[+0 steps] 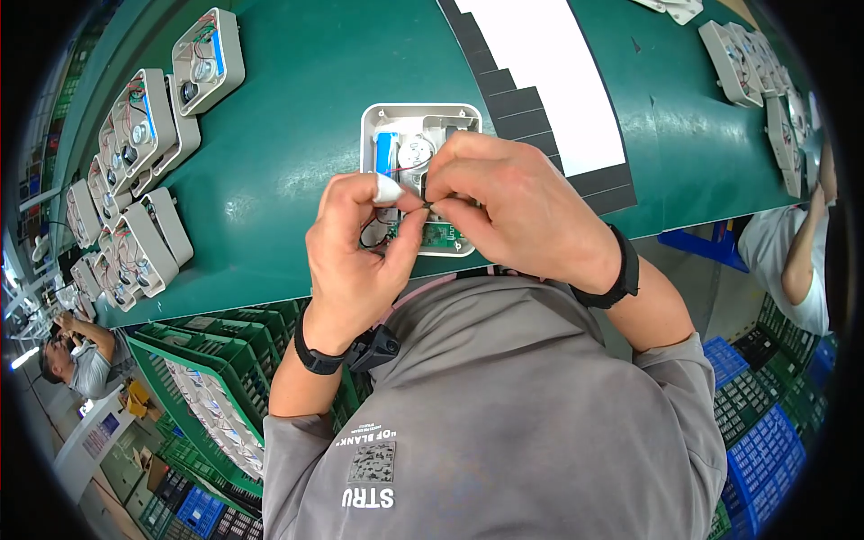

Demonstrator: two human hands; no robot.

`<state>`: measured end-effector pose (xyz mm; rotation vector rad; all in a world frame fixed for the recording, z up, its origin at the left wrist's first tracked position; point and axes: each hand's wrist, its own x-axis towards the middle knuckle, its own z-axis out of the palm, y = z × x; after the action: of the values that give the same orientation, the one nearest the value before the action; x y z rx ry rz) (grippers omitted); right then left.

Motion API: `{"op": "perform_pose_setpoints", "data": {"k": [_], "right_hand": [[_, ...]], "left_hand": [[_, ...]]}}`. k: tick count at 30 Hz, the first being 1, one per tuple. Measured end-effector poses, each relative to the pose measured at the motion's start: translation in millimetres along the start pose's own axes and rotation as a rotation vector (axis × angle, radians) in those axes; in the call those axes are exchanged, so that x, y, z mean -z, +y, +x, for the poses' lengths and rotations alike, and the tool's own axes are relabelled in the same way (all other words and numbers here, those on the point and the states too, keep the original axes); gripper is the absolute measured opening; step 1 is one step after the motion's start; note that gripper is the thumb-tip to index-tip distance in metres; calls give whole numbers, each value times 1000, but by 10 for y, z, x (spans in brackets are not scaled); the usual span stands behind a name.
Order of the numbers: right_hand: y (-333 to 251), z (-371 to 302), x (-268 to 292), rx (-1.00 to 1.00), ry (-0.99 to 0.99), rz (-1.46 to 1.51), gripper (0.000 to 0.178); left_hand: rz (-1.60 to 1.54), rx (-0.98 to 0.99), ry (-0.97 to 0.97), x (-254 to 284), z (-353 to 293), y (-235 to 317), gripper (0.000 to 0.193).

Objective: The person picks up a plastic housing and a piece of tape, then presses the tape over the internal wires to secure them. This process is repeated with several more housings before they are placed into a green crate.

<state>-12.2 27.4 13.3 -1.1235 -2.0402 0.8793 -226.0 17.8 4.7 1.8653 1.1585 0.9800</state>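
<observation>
In front of me on the green table lies an open white plastic housing (368,144). Inside it are a blue block (385,151), a round white part (416,155), thin red and black wires, and a green circuit board (439,237) along the near side. My left hand (355,247) and my right hand (504,193) meet above the housing, fingertips pinched together. Between them is a small dark piece at the wires, too small to name for certain. White tape or a cover wraps one left fingertip. Both hands hide the middle of the housing.
More open white housings with wires (139,126) stand stacked at the left of the table (288,81), others (733,67) at the far right. A white sheet with black stepped strips (558,99) lies right of centre. Green crates (207,346) stand below left; people work at both sides.
</observation>
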Motion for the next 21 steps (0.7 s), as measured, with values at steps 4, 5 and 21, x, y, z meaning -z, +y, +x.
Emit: {"op": "perform_pose_setpoints", "data": {"k": [4, 5, 21], "right_hand": [[-59, 8, -61, -9, 54, -66, 8], [-72, 10, -68, -21, 62, -102, 9], [-60, 12, -128, -1, 84, -111, 10]], "left_hand": [[38, 4, 12, 18, 48, 4, 35], [63, -13, 12, 22, 61, 2, 34], [118, -20, -67, 87, 119, -45, 33]]}}
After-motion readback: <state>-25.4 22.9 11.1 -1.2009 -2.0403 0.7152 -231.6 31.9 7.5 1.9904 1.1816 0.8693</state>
